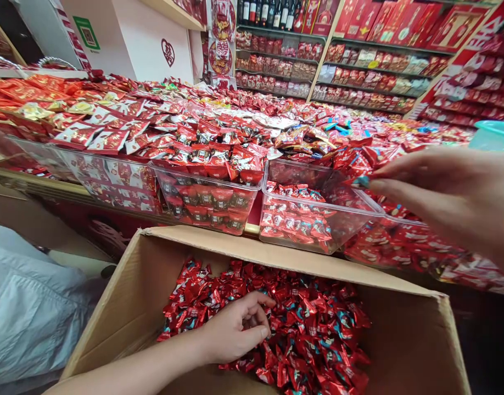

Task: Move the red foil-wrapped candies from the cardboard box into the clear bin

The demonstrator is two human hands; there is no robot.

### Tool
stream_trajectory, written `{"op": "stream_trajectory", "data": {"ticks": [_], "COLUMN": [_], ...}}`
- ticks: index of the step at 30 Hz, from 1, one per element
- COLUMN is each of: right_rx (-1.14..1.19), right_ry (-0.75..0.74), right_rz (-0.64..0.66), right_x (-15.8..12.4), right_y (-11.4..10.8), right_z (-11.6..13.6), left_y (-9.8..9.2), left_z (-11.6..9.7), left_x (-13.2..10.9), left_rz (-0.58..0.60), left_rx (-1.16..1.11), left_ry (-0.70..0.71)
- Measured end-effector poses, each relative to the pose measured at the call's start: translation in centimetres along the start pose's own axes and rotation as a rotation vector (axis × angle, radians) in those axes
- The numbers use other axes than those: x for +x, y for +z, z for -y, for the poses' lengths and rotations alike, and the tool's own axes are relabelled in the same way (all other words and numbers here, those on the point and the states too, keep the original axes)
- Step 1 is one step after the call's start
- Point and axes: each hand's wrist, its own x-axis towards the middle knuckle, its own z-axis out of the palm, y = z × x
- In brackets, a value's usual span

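Note:
Inside an open cardboard box, a heap of red wrapped candies with small blue patches covers the bottom. My left hand rests on this heap with its fingers curled inward; whatever may be in them is hidden. My right hand, slightly blurred, is raised at the right. Between its thumb and fingers it pinches a wrapped candy, of which a blue bit shows. Below and left of that hand stands a clear plastic bin, partly filled with neat rows of similar red candies.
Left of that bin, another clear bin is heaped with red and dark candies. Packets pile along the counter. A turquoise container is at the right edge. A person's light blue garment shows at left. Stocked shelves line the back.

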Motion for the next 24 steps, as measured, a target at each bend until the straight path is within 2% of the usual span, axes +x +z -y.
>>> {"op": "stream_trajectory", "data": {"ticks": [2, 4, 7, 9, 12, 17, 21, 24], "right_rx": [-0.143, -0.174, -0.135, -0.097, -0.069, -0.008, 0.000, -0.018], "right_ry": [-0.033, -0.065, -0.004, 0.075, 0.141, 0.250, 0.315, 0.318], "right_rz": [0.255, 0.558, 0.981, 1.154, 1.291, 1.468, 1.518, 1.474], "right_x": [3.5, 5.9, 7.4, 7.7, 7.6, 7.3, 7.2, 7.2], "right_y": [0.8, 2.3, 5.0, 6.5, 7.8, 8.3, 8.5, 8.8], "right_z": [-0.8, -1.3, -1.7, -1.7, -1.7, -1.8, -1.8, -1.8], "left_y": [0.0, -0.2, -0.4, -0.6, -0.7, -0.7, -0.7, -0.8], "left_z": [0.0, 0.1, 0.3, 0.5, 0.5, 0.6, 0.7, 0.6], "left_x": [0.0, 0.0, 0.0, 0.0, -0.1, -0.2, -0.2, -0.1], "left_rz": [-0.001, -0.006, -0.009, -0.008, 0.006, 0.008, 0.021, 0.033], "left_rx": [0.025, 0.038, 0.055, 0.063, 0.077, 0.122, 0.139, 0.163], "left_ry": [0.000, -0.001, 0.001, 0.001, -0.012, -0.026, -0.024, -0.031]}}
